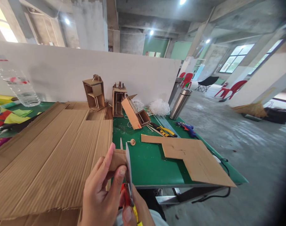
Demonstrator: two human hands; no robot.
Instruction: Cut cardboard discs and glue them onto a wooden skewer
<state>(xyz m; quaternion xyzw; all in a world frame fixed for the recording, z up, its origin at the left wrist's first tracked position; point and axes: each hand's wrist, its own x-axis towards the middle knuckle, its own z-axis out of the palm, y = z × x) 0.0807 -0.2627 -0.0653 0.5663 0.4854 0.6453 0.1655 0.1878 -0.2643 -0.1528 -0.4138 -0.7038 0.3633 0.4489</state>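
My left hand (pixel 104 188) pinches a small piece of brown cardboard (pixel 117 159) between thumb and fingers, above the table's near edge. In my right hand (pixel 139 207) is a pair of scissors (pixel 129 169) with red and yellow handles, blades pointing away from me. The blades are a little apart, and one runs along the right side of the cardboard piece. My left hand partly hides the right hand's fingers. A large corrugated cardboard sheet (pixel 63 157) lies under and left of my left hand. Beyond the blades is a small round cardboard piece with a stick (pixel 132 142).
Small cardboard box models (pixel 94 94) stand at the back by a white partition (pixel 133 72). Pliers (pixel 167 131), a glue gun (pixel 186 128), a steel flask (pixel 180 105) and a cut cardboard sheet (pixel 197 158) are on the right. A plastic bottle (pixel 21 86) stands left.
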